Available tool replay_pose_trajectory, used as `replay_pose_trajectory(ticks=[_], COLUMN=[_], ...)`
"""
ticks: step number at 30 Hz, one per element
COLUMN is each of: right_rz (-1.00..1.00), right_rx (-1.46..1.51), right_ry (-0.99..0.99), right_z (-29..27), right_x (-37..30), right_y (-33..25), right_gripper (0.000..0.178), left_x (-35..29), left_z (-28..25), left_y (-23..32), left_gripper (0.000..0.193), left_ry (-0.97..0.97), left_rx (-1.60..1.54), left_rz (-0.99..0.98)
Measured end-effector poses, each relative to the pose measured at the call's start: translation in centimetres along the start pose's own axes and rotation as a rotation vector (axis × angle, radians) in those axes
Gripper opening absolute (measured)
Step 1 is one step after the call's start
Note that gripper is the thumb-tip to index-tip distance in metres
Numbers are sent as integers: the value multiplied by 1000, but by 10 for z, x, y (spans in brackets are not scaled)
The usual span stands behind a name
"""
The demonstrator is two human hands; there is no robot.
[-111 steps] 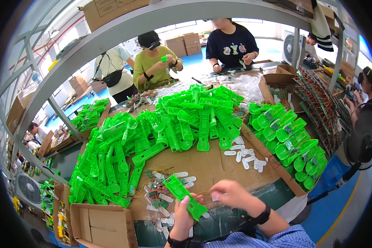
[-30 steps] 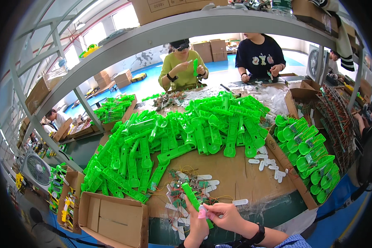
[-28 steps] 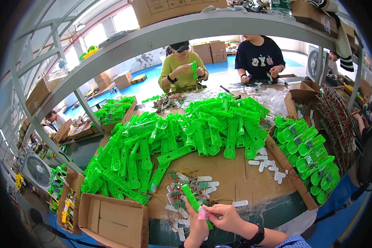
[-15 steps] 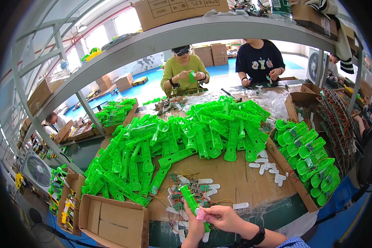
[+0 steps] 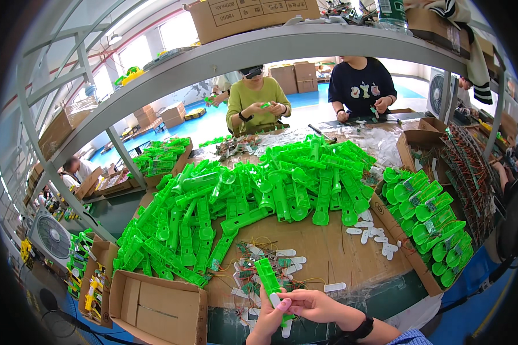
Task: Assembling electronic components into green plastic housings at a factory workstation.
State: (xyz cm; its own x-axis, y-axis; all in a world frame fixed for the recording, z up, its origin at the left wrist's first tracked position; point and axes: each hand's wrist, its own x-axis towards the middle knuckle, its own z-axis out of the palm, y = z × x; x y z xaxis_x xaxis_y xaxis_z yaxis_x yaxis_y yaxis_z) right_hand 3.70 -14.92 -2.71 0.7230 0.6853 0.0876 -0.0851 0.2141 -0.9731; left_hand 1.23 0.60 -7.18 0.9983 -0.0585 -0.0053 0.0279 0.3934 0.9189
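In my left hand (image 5: 266, 323) is a long green plastic housing (image 5: 265, 272), tilted, its hollow side up. A small white oval plastic piece (image 5: 274, 299) sits at its lower part, with my left thumb against it. My right hand (image 5: 313, 306) has its fingers closed at the housing's right edge, beside the white piece; the fingertips partly hide the contact. Just beyond my hands lies a loose heap of small green circuit boards (image 5: 263, 265) with thin wires and white strips. Behind that spreads a large pile of similar green housings (image 5: 276, 192).
An open cardboard box (image 5: 158, 307) stands at the left, another box (image 5: 402, 240) with stacked green housings at the right. White oval pieces (image 5: 380, 233) lie on the cardboard sheet. A grey shelf beam (image 5: 305, 39) crosses overhead. Two people (image 5: 259, 98) work across the table.
The housing has shifted slightly right and down in my hands. My left thumb now lies on the white piece, which shows more plainly. Behind the far worker, another person's arm has appeared.
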Motion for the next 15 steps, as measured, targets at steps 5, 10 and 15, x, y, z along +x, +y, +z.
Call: replay_pose_trajectory(ticks=[5,10,15], right_rz=[-94,-20,140], right_rx=[-223,-852,-1218], right_ry=[141,362,388], right_z=[-27,-64,-80], right_x=[-6,-24,-42], right_y=[1,-16,6], right_gripper=[34,35,34], left_x=[0,-4,-10], left_z=[-6,-26,-24], left_y=[1,10,16], left_gripper=[59,54,54], left_ry=[32,184,218], left_rx=[-60,-217,-192], left_rz=[58,111,105])
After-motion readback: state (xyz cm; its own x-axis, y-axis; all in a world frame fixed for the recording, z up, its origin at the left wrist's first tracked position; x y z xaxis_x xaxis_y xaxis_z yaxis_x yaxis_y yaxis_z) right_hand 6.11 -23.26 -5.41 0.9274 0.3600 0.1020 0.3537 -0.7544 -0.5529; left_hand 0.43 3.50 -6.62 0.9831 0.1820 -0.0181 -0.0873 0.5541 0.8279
